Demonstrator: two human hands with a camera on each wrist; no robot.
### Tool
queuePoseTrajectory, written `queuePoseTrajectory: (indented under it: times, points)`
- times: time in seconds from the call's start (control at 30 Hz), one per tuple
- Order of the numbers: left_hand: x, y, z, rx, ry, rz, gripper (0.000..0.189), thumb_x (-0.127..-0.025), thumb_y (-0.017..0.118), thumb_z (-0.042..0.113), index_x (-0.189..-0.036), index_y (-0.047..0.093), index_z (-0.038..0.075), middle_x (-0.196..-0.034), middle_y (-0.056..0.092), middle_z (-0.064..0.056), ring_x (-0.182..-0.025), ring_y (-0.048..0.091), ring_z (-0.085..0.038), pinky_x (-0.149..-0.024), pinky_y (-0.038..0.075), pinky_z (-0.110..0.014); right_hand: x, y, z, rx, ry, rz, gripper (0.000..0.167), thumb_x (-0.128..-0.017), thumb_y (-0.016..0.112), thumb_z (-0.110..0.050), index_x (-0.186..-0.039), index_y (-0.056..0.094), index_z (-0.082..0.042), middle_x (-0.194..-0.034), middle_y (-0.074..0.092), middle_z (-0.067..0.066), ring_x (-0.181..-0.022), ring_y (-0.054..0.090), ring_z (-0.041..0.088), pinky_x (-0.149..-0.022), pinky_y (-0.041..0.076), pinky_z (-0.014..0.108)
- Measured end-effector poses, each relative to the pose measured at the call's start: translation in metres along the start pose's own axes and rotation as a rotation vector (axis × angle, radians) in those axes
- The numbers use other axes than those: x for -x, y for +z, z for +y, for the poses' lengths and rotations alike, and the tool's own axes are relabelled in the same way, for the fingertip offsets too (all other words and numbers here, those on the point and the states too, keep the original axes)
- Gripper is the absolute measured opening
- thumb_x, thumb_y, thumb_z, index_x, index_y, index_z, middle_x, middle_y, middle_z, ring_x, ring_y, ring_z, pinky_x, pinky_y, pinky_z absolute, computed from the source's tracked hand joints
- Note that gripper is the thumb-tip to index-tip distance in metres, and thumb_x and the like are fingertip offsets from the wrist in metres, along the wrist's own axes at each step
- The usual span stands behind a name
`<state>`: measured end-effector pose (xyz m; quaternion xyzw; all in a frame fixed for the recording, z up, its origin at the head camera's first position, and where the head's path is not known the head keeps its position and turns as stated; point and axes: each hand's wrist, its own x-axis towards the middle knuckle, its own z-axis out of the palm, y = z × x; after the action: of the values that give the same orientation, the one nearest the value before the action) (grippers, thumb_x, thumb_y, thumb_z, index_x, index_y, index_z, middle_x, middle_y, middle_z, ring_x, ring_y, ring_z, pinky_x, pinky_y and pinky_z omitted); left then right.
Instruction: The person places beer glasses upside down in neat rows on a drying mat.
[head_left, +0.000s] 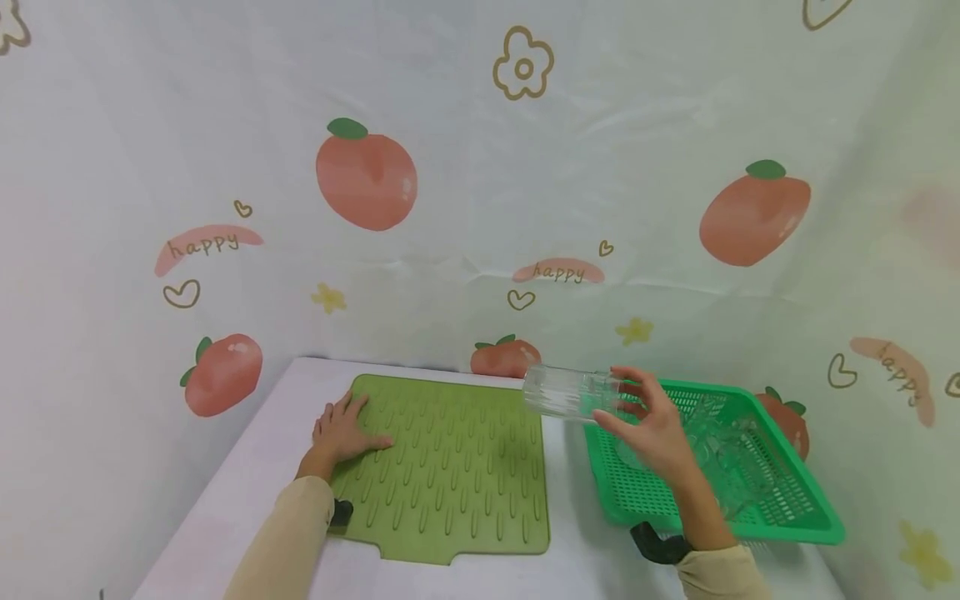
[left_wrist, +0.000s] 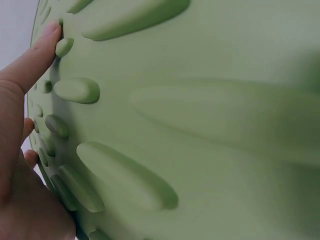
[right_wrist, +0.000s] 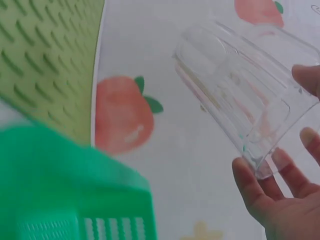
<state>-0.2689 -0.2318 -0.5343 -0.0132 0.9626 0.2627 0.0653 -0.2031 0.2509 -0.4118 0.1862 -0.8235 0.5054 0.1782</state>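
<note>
My left hand [head_left: 343, 432] rests on the left edge of a green drying mat [head_left: 450, 467] with raised ridges, fingers spread and thumb lying over the surface. In the left wrist view, a fingertip [left_wrist: 50, 29] touches the mat near one of its ridges. My right hand [head_left: 660, 437] holds a clear drinking glass [head_left: 566, 392] on its side, between the thumb and several fingers at one end. The other end points left, over the mat's far right corner. Seen from the right wrist, the tilted glass [right_wrist: 240, 90] is see-through, with nothing visible inside.
Under my right forearm stands a green plastic basket [head_left: 821, 525] with perforated sides. Several clear glasses [head_left: 738, 458] lie in it, partly hidden by the arm. The white table [head_left: 573, 500] shows between mat and basket. A fruit-printed curtain [head_left: 450, 208] hangs behind.
</note>
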Motion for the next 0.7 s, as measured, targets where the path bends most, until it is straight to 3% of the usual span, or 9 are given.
queuePoseTrajectory:
  times: [0.2,0.37,0.6,0.7]
  points:
    - [-0.001,-0.002,-0.001,0.030,0.005,0.005,0.117,-0.073,0.082,0.064,-0.161,0.028,0.008,-0.169,0.009,-0.025,-0.153,0.003,-0.059,-0.119,0.009,-0.078,-0.002,0.024,0.003,-0.128,0.113,0.037,0.065,-0.087,0.077,0.000,-0.145,0.047,-0.003,-0.144,0.050,0.018,-0.123,0.057,0.003,-0.092,0.055,0.012]
    - [-0.003,-0.001,-0.005,0.006,0.007,0.000,0.120,-0.072,0.080,0.070,-0.161,0.028,0.009,-0.169,0.009,-0.026,-0.152,0.003,-0.060,-0.119,0.009,-0.078,-0.004,0.042,0.000,-0.191,0.209,0.022,0.066,-0.090,0.077,-0.003,-0.147,0.045,-0.006,-0.145,0.050,0.015,-0.123,0.057,0.009,-0.088,0.056,0.013]
    - [-0.005,0.002,-0.008,0.013,0.039,0.023,0.120,-0.071,0.079,0.072,-0.160,0.030,0.007,-0.168,0.011,-0.028,-0.151,0.005,-0.061,-0.118,0.009,-0.078,-0.007,0.069,-0.006,-0.224,0.221,0.000,0.066,-0.091,0.077,-0.007,-0.148,0.045,-0.009,-0.150,0.046,0.014,-0.134,0.053,0.030,-0.097,0.054,0.017]
    - [-0.004,0.003,-0.010,0.010,0.033,0.008,0.121,-0.071,0.079,0.072,-0.160,0.029,0.007,-0.168,0.010,-0.028,-0.152,0.004,-0.061,-0.118,0.009,-0.078,-0.007,0.080,-0.005,-0.251,0.207,-0.003,0.066,-0.090,0.077,-0.006,-0.148,0.045,-0.010,-0.151,0.046,0.014,-0.133,0.054,0.027,-0.102,0.054,0.022]
